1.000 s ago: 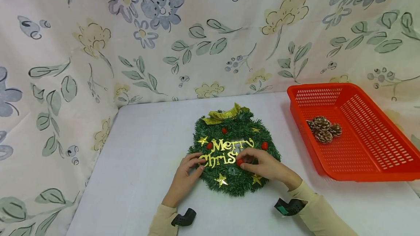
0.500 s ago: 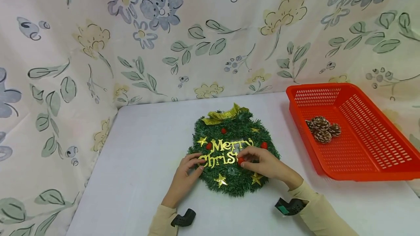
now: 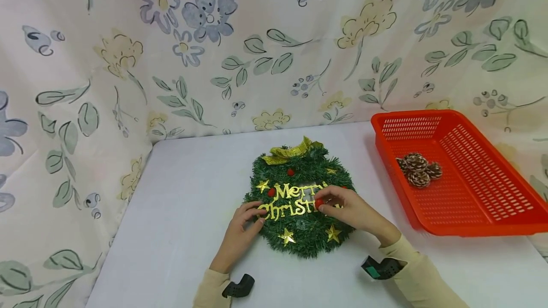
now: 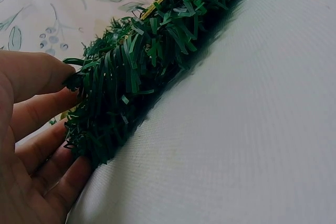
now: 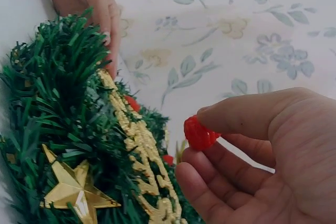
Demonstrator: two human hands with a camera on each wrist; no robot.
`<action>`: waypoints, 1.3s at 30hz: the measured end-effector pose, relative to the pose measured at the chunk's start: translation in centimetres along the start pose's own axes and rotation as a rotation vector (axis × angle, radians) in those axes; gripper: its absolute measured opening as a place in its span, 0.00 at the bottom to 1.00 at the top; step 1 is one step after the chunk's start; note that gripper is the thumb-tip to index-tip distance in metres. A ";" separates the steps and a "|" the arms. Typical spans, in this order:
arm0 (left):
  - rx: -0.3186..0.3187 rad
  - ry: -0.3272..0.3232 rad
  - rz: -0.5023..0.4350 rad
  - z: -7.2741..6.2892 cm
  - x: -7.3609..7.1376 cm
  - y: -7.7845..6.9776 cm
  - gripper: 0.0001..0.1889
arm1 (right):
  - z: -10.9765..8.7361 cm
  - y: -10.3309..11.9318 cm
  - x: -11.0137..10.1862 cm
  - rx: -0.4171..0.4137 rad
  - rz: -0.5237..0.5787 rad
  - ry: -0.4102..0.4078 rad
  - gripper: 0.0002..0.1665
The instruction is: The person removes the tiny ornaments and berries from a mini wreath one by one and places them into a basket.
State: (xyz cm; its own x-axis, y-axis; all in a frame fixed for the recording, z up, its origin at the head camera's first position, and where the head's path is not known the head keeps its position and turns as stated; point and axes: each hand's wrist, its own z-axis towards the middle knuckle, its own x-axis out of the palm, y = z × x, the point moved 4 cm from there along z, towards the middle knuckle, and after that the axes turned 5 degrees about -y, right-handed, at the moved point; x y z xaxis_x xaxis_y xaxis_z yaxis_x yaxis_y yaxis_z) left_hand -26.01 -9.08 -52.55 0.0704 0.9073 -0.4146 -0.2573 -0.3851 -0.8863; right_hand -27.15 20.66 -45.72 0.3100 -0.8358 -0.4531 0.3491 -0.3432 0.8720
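Observation:
A green tinsel Christmas wreath (image 3: pixel 308 246) lies on the table, with gold "Merry Christmas" lettering (image 3: pixel 288 209) across its middle. My left hand (image 3: pixel 241 229) holds the wreath's left edge; in the left wrist view its fingers (image 4: pixel 44 145) are at the tinsel rim. Above the right end of the lettering, my right hand (image 3: pixel 353 210) pinches a small red ridged berry (image 5: pixel 199 134) between thumb and fingers. The right wrist view shows this berry apart from the tinsel. Gold stars (image 3: pixel 287 236) and other red berries (image 3: pixel 291 172) dot the wreath; the right hand covers part of the lettering.
A red plastic basket (image 3: pixel 475 229) stands at the right, with several pine cones (image 3: pixel 417 170) in its left part. A gold ribbon bow (image 3: pixel 287 153) tops the wreath. Floral cloth (image 3: pixel 265 84) hangs behind the white table (image 3: pixel 184 179).
My right hand has moved a little right and away from me with the red berry, now over the end of the lettering. The left hand stays at the wreath's edge.

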 end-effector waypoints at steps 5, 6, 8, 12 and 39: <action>-0.006 0.006 -0.001 -0.1 0.0 0.1 0.11 | -0.2 0.5 -0.7 -0.011 -0.005 -0.033 0.15; -0.005 0.006 -0.002 -0.1 0.0 0.1 0.11 | -0.3 0.5 -0.8 -0.008 -0.012 -0.042 0.15; -0.007 0.006 0.001 -0.1 0.0 0.2 0.11 | -0.3 0.6 -1.1 0.004 -0.021 -0.064 0.15; -0.001 -0.004 0.003 -0.1 0.0 0.3 0.11 | -0.2 0.6 -1.7 0.029 -0.021 -0.111 0.16; 0.015 -0.003 -0.010 -0.1 0.0 0.1 0.11 | -1.1 3.5 -6.2 0.030 -0.082 -0.336 0.13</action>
State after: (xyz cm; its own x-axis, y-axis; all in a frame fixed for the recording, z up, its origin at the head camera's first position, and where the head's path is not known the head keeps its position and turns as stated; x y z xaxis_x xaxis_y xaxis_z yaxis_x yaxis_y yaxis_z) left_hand -25.96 -9.15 -52.70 0.0699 0.9116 -0.4051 -0.2709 -0.3735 -0.8872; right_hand -26.90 25.15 -40.09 -0.0282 -0.8975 -0.4402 0.3328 -0.4237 0.8425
